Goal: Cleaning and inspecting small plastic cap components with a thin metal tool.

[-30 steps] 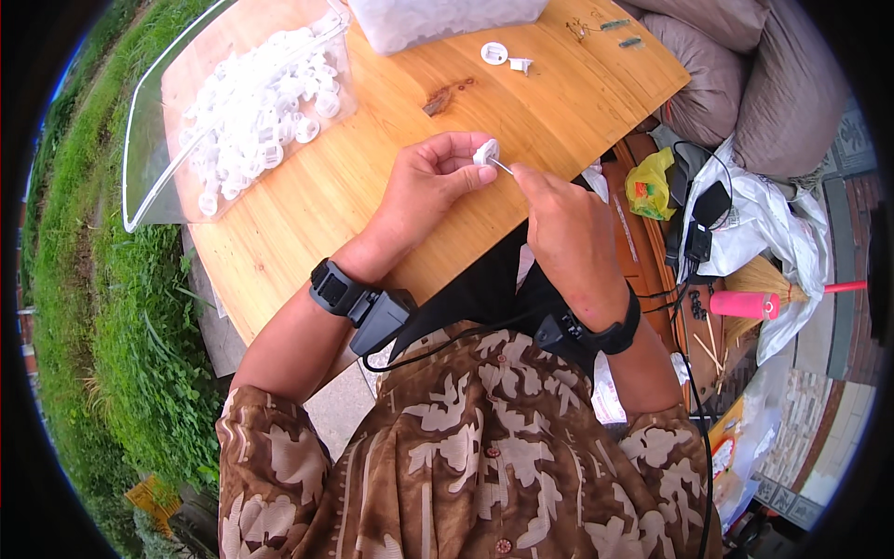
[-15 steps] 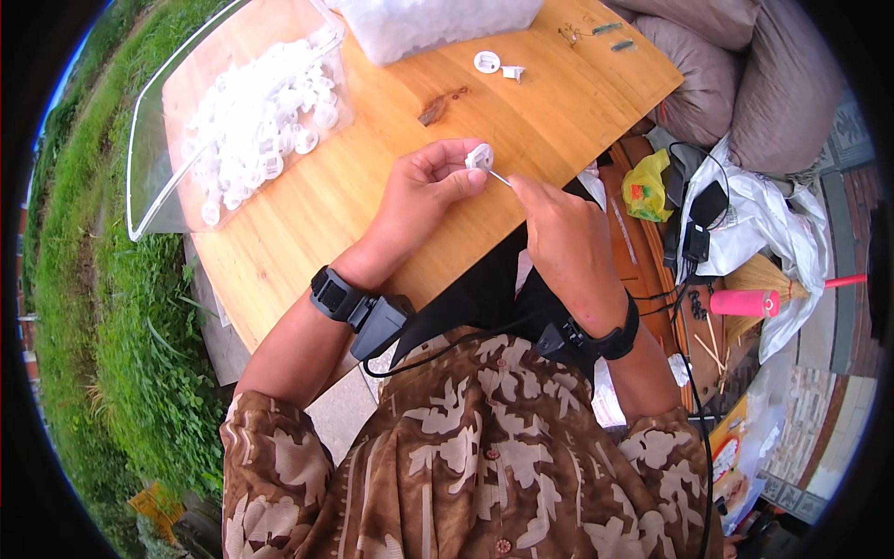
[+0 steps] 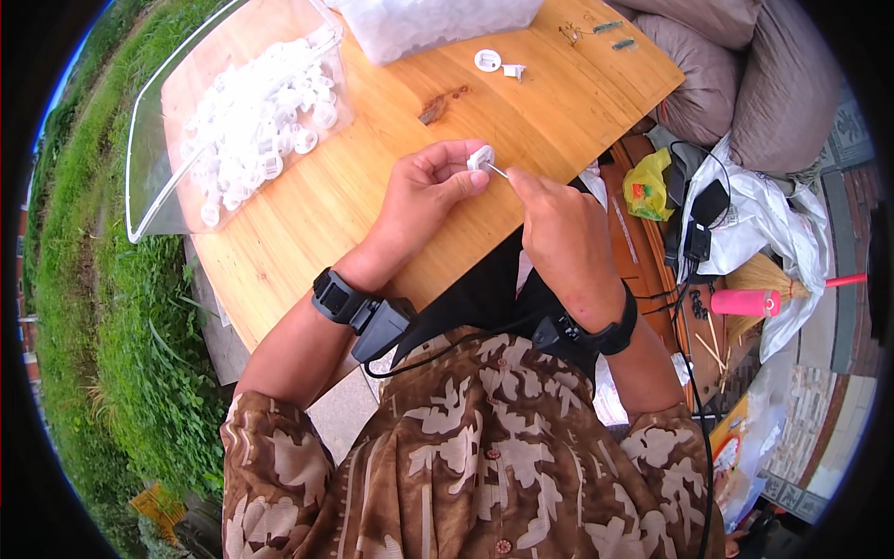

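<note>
My left hand (image 3: 424,194) pinches a small round white plastic part (image 3: 480,156) between thumb and fingers, above the wooden table's near right edge. My right hand (image 3: 570,238) is closed round a tool with a thin metal shaft (image 3: 498,171); its handle is hidden in the palm. The shaft reaches the face of the part, though I cannot tell whether it has entered an opening. Farther back on the table lie a white ring-shaped disc (image 3: 487,61) and a small white plastic piece (image 3: 513,71).
A clear bin (image 3: 140,177) at the left holds a heap of white plastic parts. Another translucent tub (image 3: 447,42) stands at the back of the wooden table (image 3: 391,116). Small green pieces (image 3: 624,44) lie at its far right corner. A cable (image 3: 466,349) runs between my wrist straps.
My right hand has moved slightly up and left, bringing the shaft a little closer against the part. My left hand stays nearly still.
</note>
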`<state>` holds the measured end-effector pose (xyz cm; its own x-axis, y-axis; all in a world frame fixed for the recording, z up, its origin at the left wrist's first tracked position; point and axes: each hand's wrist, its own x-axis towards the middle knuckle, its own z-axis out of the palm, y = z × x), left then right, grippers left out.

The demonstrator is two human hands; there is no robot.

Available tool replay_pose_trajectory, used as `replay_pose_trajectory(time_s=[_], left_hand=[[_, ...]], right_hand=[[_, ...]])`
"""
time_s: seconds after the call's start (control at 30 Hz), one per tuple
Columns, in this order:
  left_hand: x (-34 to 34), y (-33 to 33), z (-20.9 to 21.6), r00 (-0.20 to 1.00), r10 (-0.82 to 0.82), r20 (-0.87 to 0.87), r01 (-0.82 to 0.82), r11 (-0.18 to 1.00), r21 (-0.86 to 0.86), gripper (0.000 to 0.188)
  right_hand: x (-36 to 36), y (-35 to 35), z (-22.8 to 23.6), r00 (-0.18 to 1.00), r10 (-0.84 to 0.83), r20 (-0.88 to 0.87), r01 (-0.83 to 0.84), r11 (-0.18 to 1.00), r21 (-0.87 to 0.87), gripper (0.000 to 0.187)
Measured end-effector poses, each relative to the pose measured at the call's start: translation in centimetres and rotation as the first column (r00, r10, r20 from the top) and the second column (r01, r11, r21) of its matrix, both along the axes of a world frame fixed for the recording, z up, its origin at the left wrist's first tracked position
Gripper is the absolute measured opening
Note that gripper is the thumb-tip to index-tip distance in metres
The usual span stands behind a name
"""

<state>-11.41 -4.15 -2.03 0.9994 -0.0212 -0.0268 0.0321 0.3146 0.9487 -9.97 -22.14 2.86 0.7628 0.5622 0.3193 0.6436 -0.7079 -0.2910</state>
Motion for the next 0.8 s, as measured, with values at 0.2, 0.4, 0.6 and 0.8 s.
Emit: replay_pose_trajectory(time_s=[0.2,0.4,0.6,0.8], left_hand=[[0.3,0.0,0.1,1.0,0.01,0.027,-0.012,0.997,0.077,0.03],[0.0,1.5,1.9,0.997,0.0,0.077,-0.006,0.997,0.073,0.032],[-1.5,7.3,12.5,0.719,0.27,0.641,-0.571,0.755,0.322,0.033],[-1.3,18.0,14.0,0.68,0.28,0.677,-0.729,0.161,0.665,0.043]], right_hand=[[0.1,0.2,-0.1,0.999,-0.04,-0.019,0.04,0.998,-0.04,0.009],[1.5,-1.8,1.1,0.989,0.121,-0.09,-0.109,0.986,0.125,0.016],[10.3,-1.9,0.5,0.993,-0.073,-0.089,0.096,0.95,0.298,0.031],[16.3,1.6,-2.8,0.997,-0.053,-0.049,0.067,0.94,0.334,0.034]])
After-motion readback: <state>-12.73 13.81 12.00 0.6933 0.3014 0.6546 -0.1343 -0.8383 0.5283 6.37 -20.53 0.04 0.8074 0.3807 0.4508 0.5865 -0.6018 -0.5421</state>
